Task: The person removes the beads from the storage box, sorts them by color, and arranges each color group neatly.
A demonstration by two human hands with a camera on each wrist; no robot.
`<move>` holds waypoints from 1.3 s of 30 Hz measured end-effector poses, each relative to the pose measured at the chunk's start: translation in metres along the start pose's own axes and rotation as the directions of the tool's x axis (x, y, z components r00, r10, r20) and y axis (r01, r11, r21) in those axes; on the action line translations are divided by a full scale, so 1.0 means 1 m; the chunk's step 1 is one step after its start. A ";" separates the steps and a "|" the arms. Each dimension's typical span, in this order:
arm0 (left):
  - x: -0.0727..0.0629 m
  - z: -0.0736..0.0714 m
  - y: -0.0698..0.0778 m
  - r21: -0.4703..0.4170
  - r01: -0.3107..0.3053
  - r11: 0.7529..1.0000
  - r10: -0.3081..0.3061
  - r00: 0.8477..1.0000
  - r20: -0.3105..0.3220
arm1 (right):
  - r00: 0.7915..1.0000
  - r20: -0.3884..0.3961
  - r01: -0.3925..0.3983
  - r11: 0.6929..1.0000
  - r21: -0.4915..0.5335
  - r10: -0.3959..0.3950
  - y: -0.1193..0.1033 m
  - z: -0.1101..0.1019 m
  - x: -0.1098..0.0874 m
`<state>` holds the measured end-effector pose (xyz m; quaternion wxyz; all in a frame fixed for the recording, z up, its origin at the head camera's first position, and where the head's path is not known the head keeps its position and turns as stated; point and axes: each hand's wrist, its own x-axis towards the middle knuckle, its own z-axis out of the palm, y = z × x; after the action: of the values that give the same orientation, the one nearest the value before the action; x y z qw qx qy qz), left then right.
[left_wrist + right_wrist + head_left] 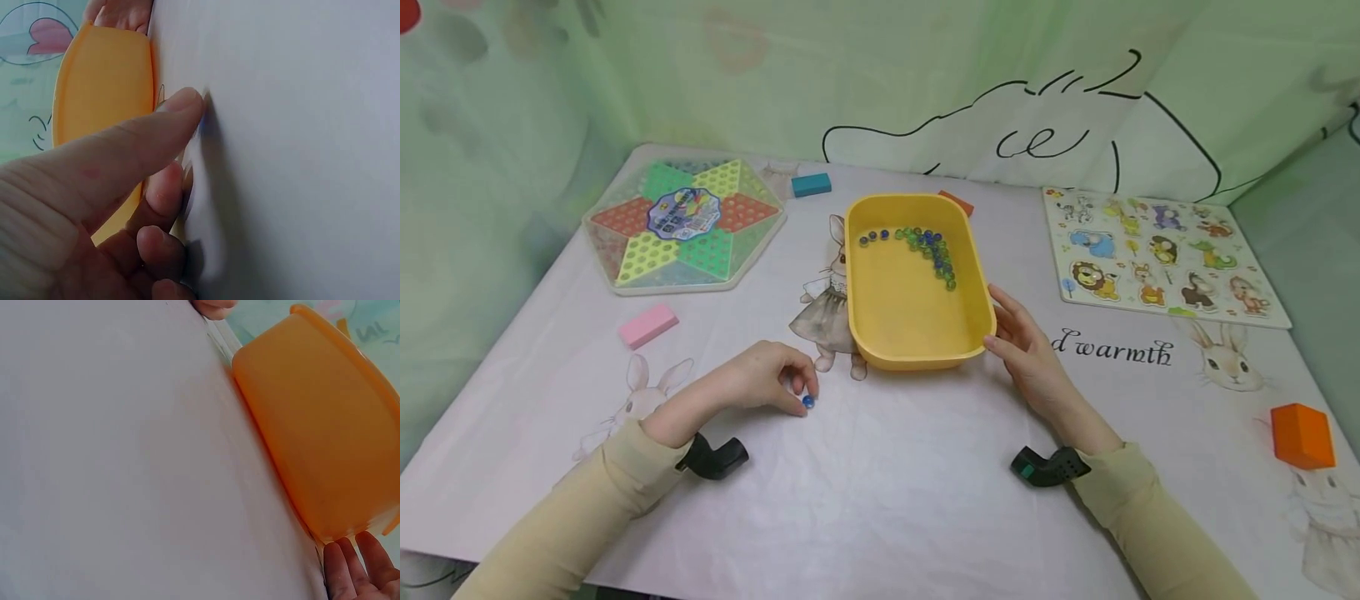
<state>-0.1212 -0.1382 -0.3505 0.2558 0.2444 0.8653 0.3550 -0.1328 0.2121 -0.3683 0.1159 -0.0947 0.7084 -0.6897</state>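
A blue marble [808, 402] is at the tips of the thumb and forefinger of my left hand [763, 379], which pinches it low over the tablecloth. In the left wrist view the thumb [150, 137] hides most of the marble, leaving a bluish patch by its tip. The yellow plastic tub [917, 363] stands in the middle, with green and blue marbles [936, 250] strung along its far and right inner side. My right hand [1030, 358] rests against the tub's near right corner, thumb at the rim; its fairly straight fingers [337, 565] touch the outer wall.
A hexagonal Chinese checkers board [685, 225] lies at the back left, near a pink block [648, 326] and a teal block [811, 185]. An animal puzzle board [1157, 254] lies at the back right. Near the right edge stands an orange block [1302, 436]; a red-orange block [957, 202] shows behind the tub.
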 end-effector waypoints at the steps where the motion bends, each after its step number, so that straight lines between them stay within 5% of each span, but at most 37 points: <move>1: 0.000 0.000 0.000 0.001 0.003 1.000 -0.003 1.000 -0.001 | 1.000 0.001 0.004 1.000 0.001 -0.004 0.000 0.000 0.000; 16: 0.003 -0.004 0.004 0.035 0.006 0.999 -0.006 1.000 0.005 | 0.999 -0.002 0.035 0.999 0.011 -0.035 0.000 -0.003 0.001; 20: 0.006 -0.019 0.008 0.013 -0.030 0.999 0.030 0.999 0.028 | 0.999 -0.008 0.035 0.999 0.005 -0.035 -0.001 -0.003 0.000; 24: 0.013 -0.048 0.016 -0.136 -0.084 0.987 0.086 0.996 0.009 | 0.999 -0.010 0.044 0.999 0.003 -0.044 -0.003 -0.004 0.001; 29: 0.038 -0.070 0.041 -0.317 -0.166 0.934 0.151 0.986 -0.071 | 0.999 -0.002 0.054 0.999 0.003 -0.054 -0.004 -0.005 0.000; 39: 0.112 -0.065 0.098 -0.273 -0.088 0.958 0.066 0.994 -0.089 | 1.000 0.006 0.000 1.000 -0.003 0.000 -0.001 -0.001 -0.002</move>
<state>-0.2219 -0.0405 -0.2677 0.2390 0.2256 0.8065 0.4914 -0.1309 0.2139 -0.3674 0.1179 -0.0970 0.7091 -0.6884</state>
